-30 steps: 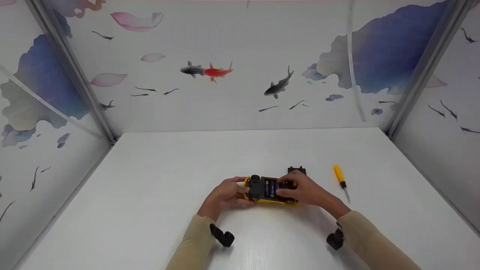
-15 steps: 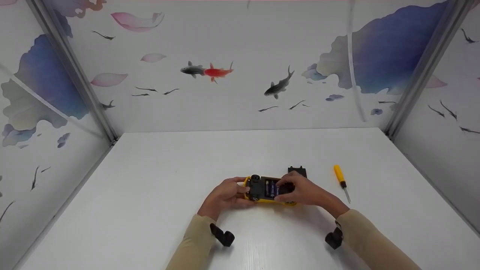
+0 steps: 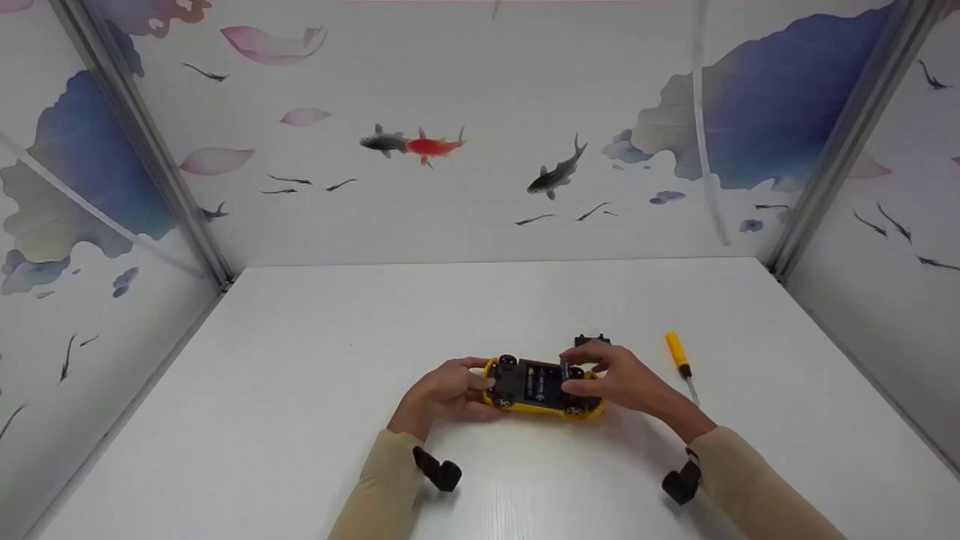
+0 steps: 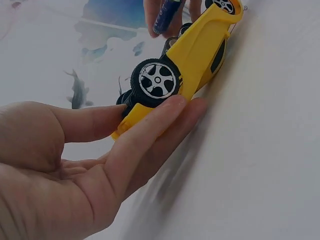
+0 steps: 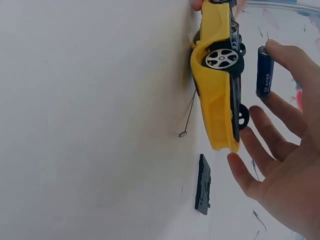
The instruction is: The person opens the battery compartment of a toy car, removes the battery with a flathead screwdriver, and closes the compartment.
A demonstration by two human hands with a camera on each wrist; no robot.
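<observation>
A yellow toy car (image 3: 510, 386) lies wheels up, its black underside showing an uncovered battery compartment. My left hand (image 3: 450, 390) grips one end of it, thumb on the underside and fingers along the body, as the left wrist view (image 4: 150, 120) confirms. Between thumb and forefinger, my right hand (image 3: 619, 379) pinches a dark blue battery (image 5: 265, 72) by its two ends, just above the car. Other blue batteries (image 3: 535, 384) sit in the compartment; how many is too small to tell.
A black compartment cover (image 5: 202, 185) lies on the white table (image 3: 300, 337) behind the right hand. To the right is a yellow-handled screwdriver (image 3: 676, 349). A thin wire antenna (image 5: 189, 112) sticks out from the car. Printed walls enclose the table.
My right hand has lifted the battery out of the compartment and moved slightly right with it. My left hand still grips the car, which has shifted slightly.
</observation>
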